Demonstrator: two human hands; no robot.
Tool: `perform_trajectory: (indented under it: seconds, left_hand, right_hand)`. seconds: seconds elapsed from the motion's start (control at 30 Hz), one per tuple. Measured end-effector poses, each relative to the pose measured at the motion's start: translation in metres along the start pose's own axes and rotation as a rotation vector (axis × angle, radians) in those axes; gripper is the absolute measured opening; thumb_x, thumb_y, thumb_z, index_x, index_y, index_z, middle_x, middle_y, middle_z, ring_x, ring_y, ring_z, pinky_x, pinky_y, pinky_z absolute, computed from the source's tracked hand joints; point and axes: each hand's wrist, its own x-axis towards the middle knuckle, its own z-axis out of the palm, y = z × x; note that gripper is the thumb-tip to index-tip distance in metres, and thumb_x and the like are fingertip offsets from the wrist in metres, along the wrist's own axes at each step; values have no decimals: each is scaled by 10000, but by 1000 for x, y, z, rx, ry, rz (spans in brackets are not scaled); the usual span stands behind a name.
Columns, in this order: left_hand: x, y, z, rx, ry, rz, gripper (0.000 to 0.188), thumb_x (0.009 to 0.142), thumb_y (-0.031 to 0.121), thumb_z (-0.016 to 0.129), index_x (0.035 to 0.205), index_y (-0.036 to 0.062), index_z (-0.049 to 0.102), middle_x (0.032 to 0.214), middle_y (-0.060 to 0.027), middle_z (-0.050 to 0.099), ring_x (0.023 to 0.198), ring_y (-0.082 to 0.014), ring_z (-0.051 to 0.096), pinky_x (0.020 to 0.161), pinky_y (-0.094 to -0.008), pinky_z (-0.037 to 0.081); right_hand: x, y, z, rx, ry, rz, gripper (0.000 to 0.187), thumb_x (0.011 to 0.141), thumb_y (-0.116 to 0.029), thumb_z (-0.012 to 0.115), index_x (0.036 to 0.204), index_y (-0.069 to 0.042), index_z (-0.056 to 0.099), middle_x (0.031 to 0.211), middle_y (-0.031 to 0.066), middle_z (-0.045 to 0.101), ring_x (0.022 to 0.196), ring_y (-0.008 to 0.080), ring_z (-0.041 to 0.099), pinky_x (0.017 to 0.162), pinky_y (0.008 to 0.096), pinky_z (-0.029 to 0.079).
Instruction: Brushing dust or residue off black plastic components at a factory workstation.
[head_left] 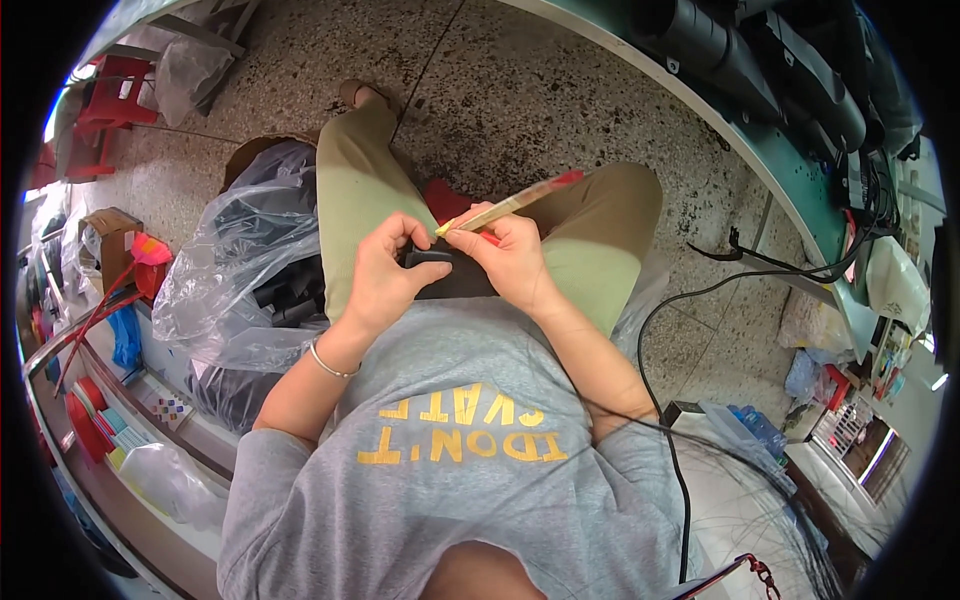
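Observation:
My left hand [382,278] is closed on a small black plastic piece [430,259], with the thumb along its near edge, above my lap. Just to the right, my right hand [512,264] pinches a slim wooden-handled brush [522,200]. Its red end points up and to the right, while its yellowish tip lies at the fingertips, close to the black piece. Whether the tip touches the piece I cannot tell. Something dark lies across my lap beneath both hands, and a bit of red shows behind the right fingers.
A clear plastic bag [215,260] of black parts stands left of my legs. Large black housings [725,62] lie on the green table [640,50] at upper right. A black cable [645,340] hangs down on my right. Red stools [118,95] stand far left.

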Motion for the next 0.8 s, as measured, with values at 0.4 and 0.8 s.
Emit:
perform_trajectory:
  seconds: [0.4,0.8]
  left_hand:
    - [4,-2,-14,-11,-66,-75,327,608,-72,708,781,66,468,783,0,531,740,-67,524,668,-202,418]
    - [-3,-5,-7,-379,198,-48,341,669,-77,695,818,72,427,852,-27,511,772,-101,518,720,-229,449]
  right_hand:
    - [10,0,2,218,-71,65,106,813,-84,623,852,14,620,781,23,629,710,71,568,630,228,464]
    - [25,-19,-41,-689,569,-548,53,821,-47,576,832,-7,609,788,84,620,746,207,593,799,332,451]
